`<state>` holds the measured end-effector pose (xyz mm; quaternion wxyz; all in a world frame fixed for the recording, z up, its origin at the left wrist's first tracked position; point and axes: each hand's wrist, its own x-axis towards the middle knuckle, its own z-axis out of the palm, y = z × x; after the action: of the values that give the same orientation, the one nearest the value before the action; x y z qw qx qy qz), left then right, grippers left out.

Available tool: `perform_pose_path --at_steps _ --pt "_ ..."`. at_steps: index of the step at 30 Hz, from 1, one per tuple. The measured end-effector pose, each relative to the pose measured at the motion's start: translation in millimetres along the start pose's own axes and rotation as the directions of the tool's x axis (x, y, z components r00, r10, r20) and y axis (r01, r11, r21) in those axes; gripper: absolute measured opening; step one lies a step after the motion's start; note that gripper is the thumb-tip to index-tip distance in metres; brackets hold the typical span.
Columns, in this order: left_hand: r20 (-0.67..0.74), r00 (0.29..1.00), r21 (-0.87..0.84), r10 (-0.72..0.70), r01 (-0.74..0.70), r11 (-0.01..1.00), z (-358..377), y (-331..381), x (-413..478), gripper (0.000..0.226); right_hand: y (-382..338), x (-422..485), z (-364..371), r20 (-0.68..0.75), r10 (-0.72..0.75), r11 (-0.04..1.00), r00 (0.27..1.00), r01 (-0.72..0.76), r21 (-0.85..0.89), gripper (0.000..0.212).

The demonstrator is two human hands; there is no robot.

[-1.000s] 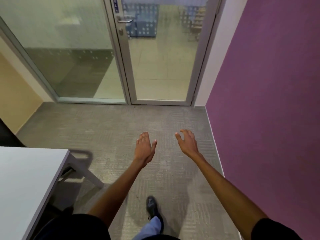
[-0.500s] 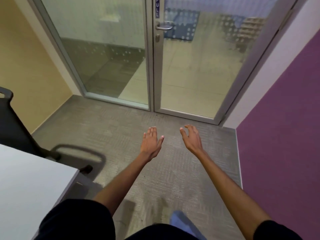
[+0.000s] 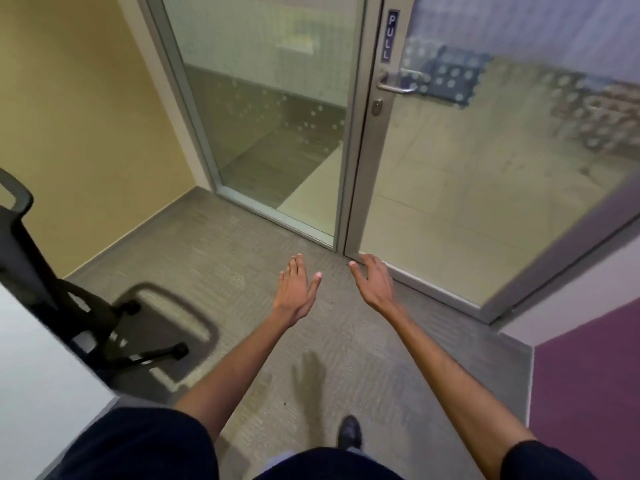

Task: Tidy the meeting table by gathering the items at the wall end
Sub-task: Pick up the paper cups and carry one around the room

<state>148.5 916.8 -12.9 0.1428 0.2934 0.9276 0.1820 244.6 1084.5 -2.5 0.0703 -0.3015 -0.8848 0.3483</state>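
Note:
Only a corner of the white meeting table (image 3: 38, 382) shows, at the lower left, and no items lie on that part. My left hand (image 3: 296, 291) is stretched out in front of me over the grey carpet, fingers apart, holding nothing. My right hand (image 3: 374, 282) hovers beside it, a little to the right, also with its fingers spread and nothing in it. Both hands are well away from the table.
A black office chair (image 3: 52, 292) on castors stands at the left beside the table corner. Ahead is a glass door (image 3: 467, 161) with a metal handle (image 3: 396, 85) and a PULL label. A yellow wall (image 3: 79, 116) lies left, a purple wall (image 3: 588, 386) right. My shoe (image 3: 349, 433) is on the carpet.
The view has swung to the left: the door and purple wall slid right, and the chair and yellow wall came into sight. Both hands stay held out, empty.

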Motion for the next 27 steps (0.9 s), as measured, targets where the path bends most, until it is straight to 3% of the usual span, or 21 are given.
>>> perform_pose_path --at_steps 7,17,27 --pt "-0.049 0.984 -0.028 -0.173 0.172 0.985 -22 -18 55 0.073 -44 104 19 0.147 -0.107 0.994 0.983 0.106 0.011 0.057" --pt "-0.124 0.887 -0.138 -0.445 0.428 0.893 -67 -121 142 0.072 -134 237 101 0.332 -0.27 0.959 0.904 0.282 0.012 0.052" --pt "-0.182 0.844 -0.21 -0.504 0.467 0.859 -151 -214 265 0.072 -257 383 167 0.352 -0.345 0.936 0.87 0.346 0.061 0.051"
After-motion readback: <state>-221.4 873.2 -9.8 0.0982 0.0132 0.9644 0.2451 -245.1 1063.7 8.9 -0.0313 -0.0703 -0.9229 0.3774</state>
